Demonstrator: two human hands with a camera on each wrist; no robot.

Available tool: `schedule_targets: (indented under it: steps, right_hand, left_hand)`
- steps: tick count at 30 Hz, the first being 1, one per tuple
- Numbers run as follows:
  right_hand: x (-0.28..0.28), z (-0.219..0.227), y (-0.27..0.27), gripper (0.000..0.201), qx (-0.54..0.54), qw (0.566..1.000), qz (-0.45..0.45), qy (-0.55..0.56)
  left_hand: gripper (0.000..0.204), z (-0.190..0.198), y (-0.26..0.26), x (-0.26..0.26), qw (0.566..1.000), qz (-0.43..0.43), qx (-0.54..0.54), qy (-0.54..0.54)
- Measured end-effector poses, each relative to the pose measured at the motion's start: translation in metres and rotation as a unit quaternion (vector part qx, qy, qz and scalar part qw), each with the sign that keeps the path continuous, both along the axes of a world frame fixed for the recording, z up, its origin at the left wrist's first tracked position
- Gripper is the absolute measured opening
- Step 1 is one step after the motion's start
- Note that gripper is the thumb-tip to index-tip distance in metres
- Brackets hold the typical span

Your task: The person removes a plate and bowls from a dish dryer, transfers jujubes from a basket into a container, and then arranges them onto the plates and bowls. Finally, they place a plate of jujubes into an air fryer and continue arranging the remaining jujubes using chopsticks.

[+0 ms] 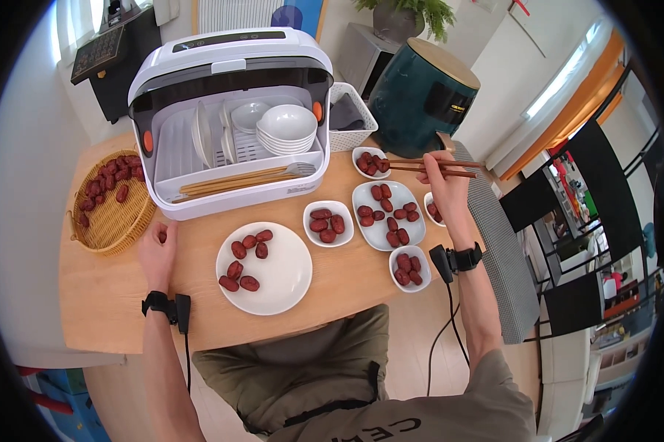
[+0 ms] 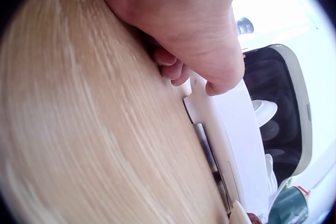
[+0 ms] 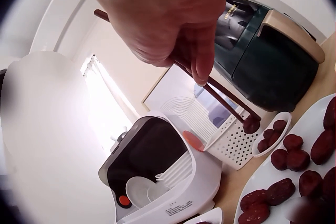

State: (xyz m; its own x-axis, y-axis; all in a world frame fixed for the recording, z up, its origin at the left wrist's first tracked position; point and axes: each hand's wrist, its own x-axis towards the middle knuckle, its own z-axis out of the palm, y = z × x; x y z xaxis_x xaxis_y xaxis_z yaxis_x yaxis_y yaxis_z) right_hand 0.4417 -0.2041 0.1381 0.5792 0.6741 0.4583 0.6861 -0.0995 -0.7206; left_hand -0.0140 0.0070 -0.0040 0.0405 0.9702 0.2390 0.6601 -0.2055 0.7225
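Observation:
My right hand (image 1: 447, 188) holds brown chopsticks (image 3: 218, 97), whose tips pinch a red date (image 3: 251, 124). In the head view those tips are at the small white bowl (image 1: 356, 154) of red dates at the back right. Beside that bowl is a white oval plate (image 1: 414, 230) with dates in small groups. My left hand (image 1: 157, 250) rests on the wooden table, fingers loosely curled and holding nothing, between the wicker basket (image 1: 118, 228) of dates and a large round white plate (image 1: 284, 276). Several dates lie on that plate's left half.
A white dish cabinet (image 1: 236, 199) with bowls, plates and wooden chopsticks stands at the back. Right of it are a perforated white basket (image 1: 350, 140) and a dark green air fryer (image 1: 413, 96). More date bowls flank the oval plate, including a front one (image 1: 411, 287).

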Motion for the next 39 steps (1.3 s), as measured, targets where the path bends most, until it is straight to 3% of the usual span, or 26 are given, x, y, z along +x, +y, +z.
schedule_targets:
  steps: [9, 14, 18, 20, 24, 25, 28, 31, 39]
  right_hand:
    - [0.010, -0.015, 0.030, 0.020, 0.023, 0.998, 0.055, 0.016]
    - [-0.007, -0.002, 0.012, 0.020, 0.028, 0.999, 0.021, 0.009]
    - [-0.036, 0.010, -0.004, 0.017, 0.095, 0.989, 0.058, 0.098]
    - [-0.073, 0.022, -0.019, 0.013, 0.070, 0.985, 0.060, 0.147]
    - [-0.136, 0.016, -0.040, 0.011, 0.007, 0.949, 0.229, 0.216]
    - [-0.146, 0.017, -0.040, 0.009, -0.047, 0.958, 0.254, 0.121]
    - [-0.170, 0.008, -0.029, 0.007, -0.095, 0.940, 0.328, 0.020]
    - [-0.184, -0.004, -0.012, 0.007, -0.045, 0.943, 0.328, -0.009]
    - [-0.200, -0.017, 0.007, 0.005, -0.055, 0.937, 0.344, -0.041]
  left_hand:
    - [0.042, 0.003, -0.001, 0.000, 1.000, 0.013, -0.012, 0.002]
    - [0.041, 0.007, -0.003, 0.001, 1.000, 0.007, -0.021, 0.009]
    - [0.041, 0.007, -0.004, 0.001, 1.000, 0.012, -0.016, 0.010]
    - [0.041, 0.002, -0.002, 0.000, 1.000, 0.005, -0.005, -0.001]
    - [0.042, 0.005, -0.004, -0.001, 0.999, 0.017, 0.015, 0.032]
    - [0.042, 0.006, -0.004, -0.001, 1.000, 0.010, 0.011, 0.026]
    - [0.041, 0.009, -0.004, 0.000, 1.000, 0.006, -0.003, 0.015]
    - [0.042, 0.007, -0.004, 0.000, 1.000, 0.010, -0.004, 0.009]
    - [0.045, 0.005, -0.001, -0.001, 0.999, 0.008, -0.019, 0.027]
